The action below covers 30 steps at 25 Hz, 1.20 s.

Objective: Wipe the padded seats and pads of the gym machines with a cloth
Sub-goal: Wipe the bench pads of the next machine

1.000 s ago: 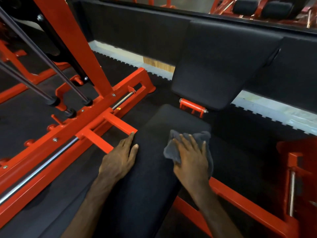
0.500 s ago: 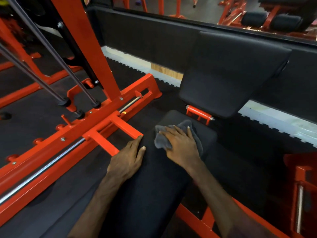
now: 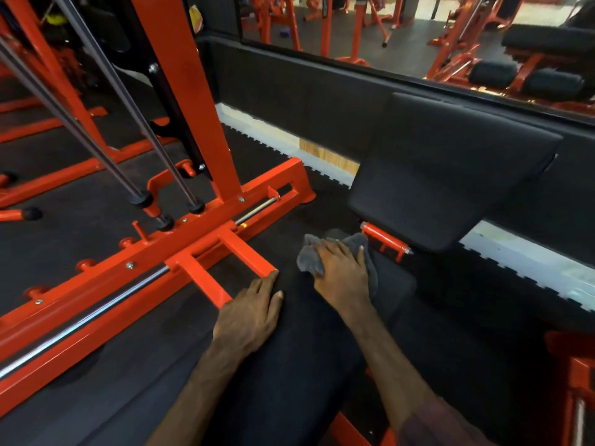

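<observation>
Pressing my right hand flat on the soft gray cloth at the far end of the black seat pad, I think this rag is light and floppy, so a flat palm on its middle should work best. My left hand rests flat on the seat's left edge, holding nothing. Past the firm, grippy-looking seat are the tilted back pad, the orange frame and the dark rubber floor.

Grey cloth, crumpled, pressed flat on far end of black padded seat. Black back pad tilted just beyond.
</observation>
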### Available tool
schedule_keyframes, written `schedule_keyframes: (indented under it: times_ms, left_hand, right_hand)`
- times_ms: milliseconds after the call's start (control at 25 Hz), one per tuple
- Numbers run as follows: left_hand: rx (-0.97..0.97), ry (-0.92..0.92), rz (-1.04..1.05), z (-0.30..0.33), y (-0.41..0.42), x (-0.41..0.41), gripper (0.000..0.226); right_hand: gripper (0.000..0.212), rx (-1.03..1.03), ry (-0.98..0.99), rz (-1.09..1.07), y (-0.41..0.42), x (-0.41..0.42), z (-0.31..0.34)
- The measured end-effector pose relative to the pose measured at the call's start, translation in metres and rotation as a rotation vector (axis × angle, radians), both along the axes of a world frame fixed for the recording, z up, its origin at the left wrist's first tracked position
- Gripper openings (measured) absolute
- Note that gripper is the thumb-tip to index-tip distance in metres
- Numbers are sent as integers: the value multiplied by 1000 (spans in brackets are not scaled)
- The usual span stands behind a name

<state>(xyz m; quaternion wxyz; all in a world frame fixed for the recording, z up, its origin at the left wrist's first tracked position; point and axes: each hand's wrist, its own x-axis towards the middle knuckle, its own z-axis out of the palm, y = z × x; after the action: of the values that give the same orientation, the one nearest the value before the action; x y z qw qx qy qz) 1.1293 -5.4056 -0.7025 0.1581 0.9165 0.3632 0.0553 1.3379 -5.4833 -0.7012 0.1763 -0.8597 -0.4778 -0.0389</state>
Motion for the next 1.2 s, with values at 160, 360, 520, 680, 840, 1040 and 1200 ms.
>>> schedule_keyframes:
  times_ms: [160,360,520,680,840,1040,1200]
  left_hand:
    - [17,16,5,0,0,2,66]
    - [24,27,14,1,-1,4,67]
    - [35,27,19,-1,0,6,70]
    - [39,29,-6,-1,1,17,76]
    - [62,22,25,-3,-2,19,78]
    - [66,33,6,-4,3,26,76]
    - [57,18,4,-5,0,24,77]
  right_hand:
    - [63,61,-45,164,-5,-23,-5]
    - [60,-69,55,34,19,27,9]
    - [65,95,-32,135,-7,5,-7]
    - [56,-59,53,120,26,52,15]
    - [62,-108,73,-102,-3,51,12]
    - [60,-92,15,178,20,52,12]
    - [60,-136,137,-53,14,59,29]
